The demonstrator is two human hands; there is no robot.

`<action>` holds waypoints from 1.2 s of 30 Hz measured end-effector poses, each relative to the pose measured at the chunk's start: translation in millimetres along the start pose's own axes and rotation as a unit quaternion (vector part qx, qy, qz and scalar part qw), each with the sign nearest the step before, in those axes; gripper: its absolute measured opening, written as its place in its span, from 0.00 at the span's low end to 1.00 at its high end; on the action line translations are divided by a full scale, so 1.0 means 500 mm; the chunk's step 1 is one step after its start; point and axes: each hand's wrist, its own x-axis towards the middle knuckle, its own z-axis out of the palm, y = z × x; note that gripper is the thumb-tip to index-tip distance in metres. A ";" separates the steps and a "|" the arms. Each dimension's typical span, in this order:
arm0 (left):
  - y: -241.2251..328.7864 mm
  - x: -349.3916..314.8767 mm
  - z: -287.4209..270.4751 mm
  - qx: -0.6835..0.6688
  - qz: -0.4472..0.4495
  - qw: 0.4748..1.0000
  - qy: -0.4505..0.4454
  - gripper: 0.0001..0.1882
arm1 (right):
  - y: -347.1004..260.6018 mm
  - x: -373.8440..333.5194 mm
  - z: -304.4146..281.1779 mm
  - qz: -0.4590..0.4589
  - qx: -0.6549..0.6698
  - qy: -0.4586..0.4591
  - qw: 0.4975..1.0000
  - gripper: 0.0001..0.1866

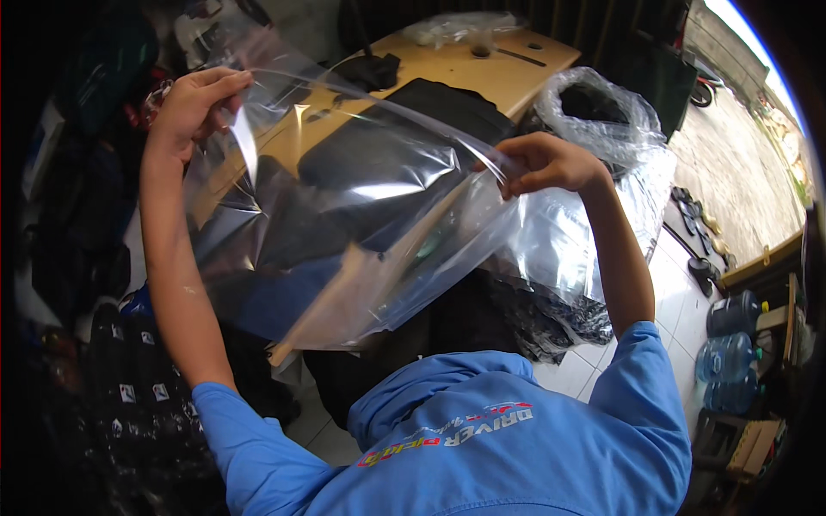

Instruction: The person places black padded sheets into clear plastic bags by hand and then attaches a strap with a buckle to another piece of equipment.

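A large clear plastic bag (370,215) is stretched out in front of me between both hands. At its upper left corner, my left hand (200,110) is closed, with thumb and fingers pinching the film. The opposite side of the bag's edge is pinched by my right hand (544,163), its fingers bent around the film. Behind and below the film, a black fabric-like item (452,105) lies on the wooden table (551,58); its exact kind cannot be made out. Through the plastic, dark and blue patches and the table's near edge show.
To the right stand clear plastic-wrapped bundles (637,138) with dark contents. A small black item (370,73) and crumpled plastic (456,30) lie on the table. Dark wrapped goods (138,387) are stacked at left. Water jugs (727,357) and sandals (688,211) are at far right.
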 end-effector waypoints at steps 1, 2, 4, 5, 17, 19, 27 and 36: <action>-0.025 -0.007 -0.047 -0.002 -0.011 1.000 0.000 0.10 | 0.009 0.024 0.007 -0.010 0.002 -0.012 1.000 0.26; -0.034 -0.024 -0.076 0.004 -0.015 1.000 0.009 0.10 | 0.014 0.047 0.012 0.005 0.000 0.016 1.000 0.23; -0.052 -0.054 -0.130 -0.005 -0.018 1.000 0.015 0.10 | 0.010 0.094 0.019 0.015 -0.003 0.038 0.999 0.20; -0.056 -0.067 -0.162 -0.008 -0.025 1.000 -0.012 0.12 | 0.003 0.119 0.022 0.038 -0.041 0.025 0.998 0.18; -0.043 -0.261 -0.475 0.213 -0.065 0.923 0.313 0.17 | -0.056 0.509 0.071 -0.040 -0.158 -0.193 0.968 0.11; -0.023 -0.306 -0.494 0.223 -0.043 0.900 0.371 0.17 | -0.080 0.592 0.093 -0.106 -0.240 -0.134 0.956 0.10; 0.051 -0.275 -0.281 0.331 0.117 0.846 0.402 0.12 | -0.096 0.855 0.083 -0.199 -0.409 0.492 0.742 0.22; -0.213 -0.142 0.071 0.305 0.136 0.860 0.387 0.06 | -0.048 0.546 0.380 -0.091 0.321 0.080 0.939 0.23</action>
